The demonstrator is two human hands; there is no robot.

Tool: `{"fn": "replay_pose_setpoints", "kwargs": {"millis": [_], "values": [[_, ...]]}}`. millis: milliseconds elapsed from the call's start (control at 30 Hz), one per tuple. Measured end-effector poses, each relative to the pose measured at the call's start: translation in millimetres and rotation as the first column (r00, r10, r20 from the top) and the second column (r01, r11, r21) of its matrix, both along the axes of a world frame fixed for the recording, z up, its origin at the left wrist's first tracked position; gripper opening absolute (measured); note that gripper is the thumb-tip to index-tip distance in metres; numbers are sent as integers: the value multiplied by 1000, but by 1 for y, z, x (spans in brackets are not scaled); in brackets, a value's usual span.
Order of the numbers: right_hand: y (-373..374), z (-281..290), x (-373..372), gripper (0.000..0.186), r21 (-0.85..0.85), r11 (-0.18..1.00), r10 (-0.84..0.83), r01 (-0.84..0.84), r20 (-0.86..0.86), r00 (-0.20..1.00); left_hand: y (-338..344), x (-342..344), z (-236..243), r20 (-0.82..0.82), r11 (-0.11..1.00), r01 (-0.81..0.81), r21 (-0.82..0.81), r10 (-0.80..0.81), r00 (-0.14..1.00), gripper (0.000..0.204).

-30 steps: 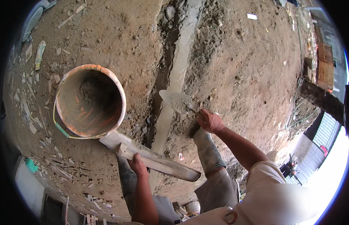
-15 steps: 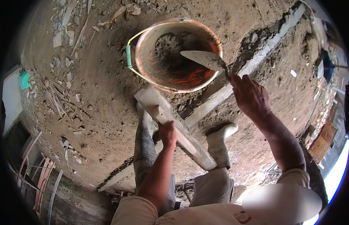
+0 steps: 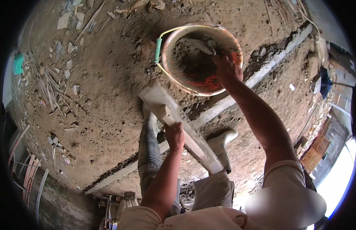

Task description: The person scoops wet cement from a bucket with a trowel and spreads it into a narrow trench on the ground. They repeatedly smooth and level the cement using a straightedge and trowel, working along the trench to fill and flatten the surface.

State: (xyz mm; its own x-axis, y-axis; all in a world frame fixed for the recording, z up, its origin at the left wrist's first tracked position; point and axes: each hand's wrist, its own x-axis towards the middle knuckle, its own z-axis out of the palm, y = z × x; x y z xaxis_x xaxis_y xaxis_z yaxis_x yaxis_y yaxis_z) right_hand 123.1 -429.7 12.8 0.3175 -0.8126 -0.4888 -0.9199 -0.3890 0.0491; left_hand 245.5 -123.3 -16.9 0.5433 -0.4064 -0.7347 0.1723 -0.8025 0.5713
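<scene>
My right hand (image 3: 228, 69) reaches inside the bucket (image 3: 239, 42), closed round the handle of a trowel. The trowel's pointed blade (image 3: 200, 45) lies against the grey mortar (image 3: 181, 51) at the bucket's far side. The bucket is orange inside, smeared with mortar, with a yellow wire handle and a green grip (image 3: 158, 50) hanging to the left. My left hand (image 3: 175, 135) is wrapped round the handle of a long wooden float (image 3: 191, 136). That float slants between the bucket's near side and my right knee, in front of my legs.
A low concrete strip (image 3: 258, 69) crosses the dirt floor diagonally, passing under the float and beside the bucket. Pale rubber boots (image 3: 220, 147) stand on both sides of it. Rubble and dry sticks (image 3: 51, 90) litter the left; a woven crate (image 3: 315, 153) sits far right.
My right hand has moved forward and left, lowering the trowel from above the rim into the bucket. The left hand keeps its grip on the float, and the whole view has shifted slightly.
</scene>
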Motion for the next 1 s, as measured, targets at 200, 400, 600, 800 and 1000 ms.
{"fn": "replay_pose_setpoints", "kwargs": {"millis": [200,400,600,800,1000], "values": [[20,5,3,25,161,982,-95,98,-24,995,-3,3,11,31,1000,9,2,-9,999,50],[26,15,-1,26,340,927,-132,158,-99,986,-4,5,12,2,998,59,32,-59,998,37],[23,30,10,28,424,870,-258,253,-47,965,7,5,0,27,989,123,87,-126,992,34],[32,3,1,34,429,848,-376,310,76,923,-3,-4,8,4,997,70,19,-70,998,36],[35,0,-35,35,624,742,-509,244,289,811,1,4,8,16,971,235,30,-236,972,44]]}}
